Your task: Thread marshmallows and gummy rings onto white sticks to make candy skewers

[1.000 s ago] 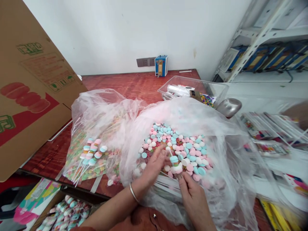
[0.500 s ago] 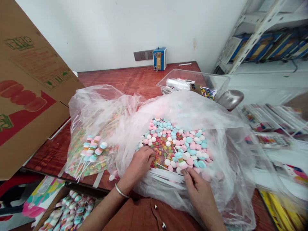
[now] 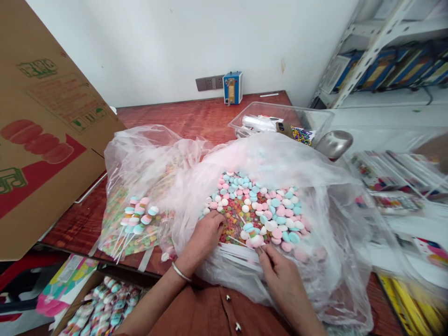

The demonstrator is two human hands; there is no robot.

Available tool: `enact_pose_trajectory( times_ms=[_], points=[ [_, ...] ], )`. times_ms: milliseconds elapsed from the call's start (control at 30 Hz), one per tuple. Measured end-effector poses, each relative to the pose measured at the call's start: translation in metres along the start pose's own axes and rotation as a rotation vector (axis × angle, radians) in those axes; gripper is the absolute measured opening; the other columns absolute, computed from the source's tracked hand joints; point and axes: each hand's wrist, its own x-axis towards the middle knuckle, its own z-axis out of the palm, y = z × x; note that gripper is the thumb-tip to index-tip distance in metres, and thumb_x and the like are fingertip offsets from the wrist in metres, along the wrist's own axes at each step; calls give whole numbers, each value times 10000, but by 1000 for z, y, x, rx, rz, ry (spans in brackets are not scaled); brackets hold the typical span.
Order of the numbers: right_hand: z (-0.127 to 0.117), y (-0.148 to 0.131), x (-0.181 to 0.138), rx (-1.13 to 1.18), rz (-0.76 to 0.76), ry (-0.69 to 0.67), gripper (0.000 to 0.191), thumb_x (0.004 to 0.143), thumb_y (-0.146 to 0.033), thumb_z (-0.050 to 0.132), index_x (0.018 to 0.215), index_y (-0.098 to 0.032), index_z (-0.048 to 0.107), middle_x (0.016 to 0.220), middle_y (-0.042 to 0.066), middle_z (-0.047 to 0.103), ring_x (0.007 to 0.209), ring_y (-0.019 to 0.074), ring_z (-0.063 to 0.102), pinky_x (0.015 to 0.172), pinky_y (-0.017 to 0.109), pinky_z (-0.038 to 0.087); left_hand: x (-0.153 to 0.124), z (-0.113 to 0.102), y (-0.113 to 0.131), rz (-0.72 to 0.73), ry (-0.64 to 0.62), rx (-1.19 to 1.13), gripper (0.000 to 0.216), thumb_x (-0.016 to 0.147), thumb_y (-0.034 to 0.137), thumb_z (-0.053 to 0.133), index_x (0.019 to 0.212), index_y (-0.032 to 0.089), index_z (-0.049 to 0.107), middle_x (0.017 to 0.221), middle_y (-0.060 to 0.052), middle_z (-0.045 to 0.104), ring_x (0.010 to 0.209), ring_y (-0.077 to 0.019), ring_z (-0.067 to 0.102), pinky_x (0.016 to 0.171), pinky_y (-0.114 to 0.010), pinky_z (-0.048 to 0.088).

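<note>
Brown top (image 3: 199,311), white fastenings (image 3: 238,327), pale bangle (image 3: 179,272)

I take this for a small confectionery workshop: I see a plastic sack (image 3: 287,161) with loose marshmallows (image 3: 281,220), bundled white sticks (image 3: 240,254), a box (image 3: 83,289) full of marshmallow skewers (image 3: 114,303), a printed shipping carton (image 3: 45,100) and perforated-metal shelving (image 3: 368,56).

Cardboard box (image 3: 42,140), left | blue device (image 3: 233,88) beside wall sockets (image 3: 209,83) | white shelving (image 3: 370,52), right
</note>
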Motion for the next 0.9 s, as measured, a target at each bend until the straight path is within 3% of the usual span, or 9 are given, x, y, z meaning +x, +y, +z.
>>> enact_pose_trajectory(
  times_ms=[167, 333, 433, 533, 700, 800, 900],
  points=[
    [3, -12, -1, -245, -39, -87, 340, 976, -345, 323, 731, -230, 529, 662, 26, 655, 614, 188, 614, 555, 265, 280, -2, 5, -1, 23, 46, 72, 126, 837, 78, 558, 861, 173, 638, 953, -68, 639, 871, -190, 606, 757, -291, 459],
    [4, -14, 0, -313, -31, -116, 331, 995, -334, 323, 763, -230, 535, 708, 27, 685, 672, 198, 659, 563, 271, 260, -3, 6, -1, 54, 47, 59, 132, 863, 112, 557, 903, 179, 664, 947, -68, 649, 852, -191, 608, 743, -289, 460],
    [5, -13, 0, -324, -24, -123, 326, 996, -329, 324, 770, -229, 536, 716, 28, 691, 684, 203, 667, 566, 270, 261, -2, 8, -2, 23, 121, -119, 140, 893, 178, 544, 846, 173, 675, 901, -65, 664, 846, -183, 611, 772, -294, 465],
    [6, -12, 0, -309, -23, -108, 329, 995, -327, 321, 757, -231, 527, 708, 21, 687, 683, 198, 665, 572, 262, 274, 0, 11, -2, -135, 154, -443, 151, 878, 266, 570, 854, 160, 675, 816, -50, 677, 756, -166, 615, 706, -278, 475],
    [6, -12, 0, -286, -26, -79, 325, 985, -323, 329, 735, -232, 515, 681, 15, 670, 650, 191, 646, 565, 254, 279, 1, 13, 2, -319, -35, -916, 247, 757, 380, 695, 832, 156, 619, 693, -12, 675, 604, -137, 616, 572, -237, 469],
    [7, -11, -1, -246, -44, -57, 314, 973, -316, 333, 726, -231, 507, 664, 13, 653, 625, 181, 623, 563, 246, 288, 1, 12, 5, -341, -89, -1022, 315, 705, 401, 745, 826, 168, 572, 664, 7, 660, 588, -133, 624, 560, -231, 475],
    [7, -9, -1, -142, -58, -43, 329, 973, -344, 325, 715, -230, 495, 638, -2, 615, 597, 165, 582, 564, 235, 306, 1, 6, 3, -326, -175, -1077, 408, 702, 375, 756, 1001, 178, 560, 694, 20, 659, 601, -140, 632, 571, -244, 483]
  ],
)
